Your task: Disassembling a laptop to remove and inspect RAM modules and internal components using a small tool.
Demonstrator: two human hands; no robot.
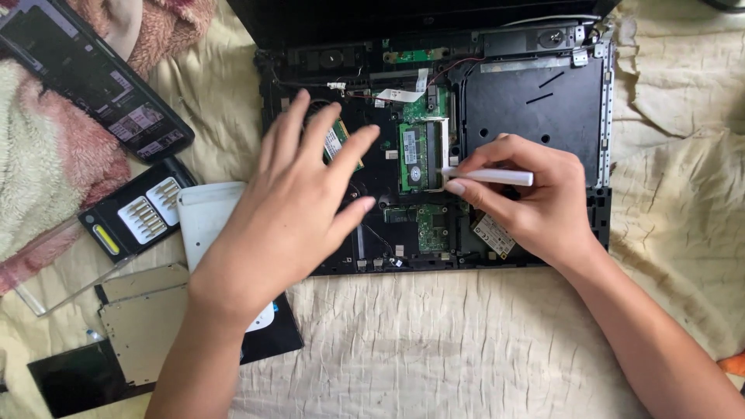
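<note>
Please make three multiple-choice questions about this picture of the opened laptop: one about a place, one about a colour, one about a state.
1. Where does the screwdriver bit case lie?
A. left of the laptop
B. inside the laptop
C. right of the laptop

2. What colour is the tool in the right hand?
A. red
B. white
C. black

3. How is the left hand?
A. closed in a fist
B. holding a phone
C. spread open over the laptop

Answers:
1 A, the case sits on the cloth beside the white cover.
2 B, the slim stick is white.
3 C, its fingers are splayed above the memory module.
</note>
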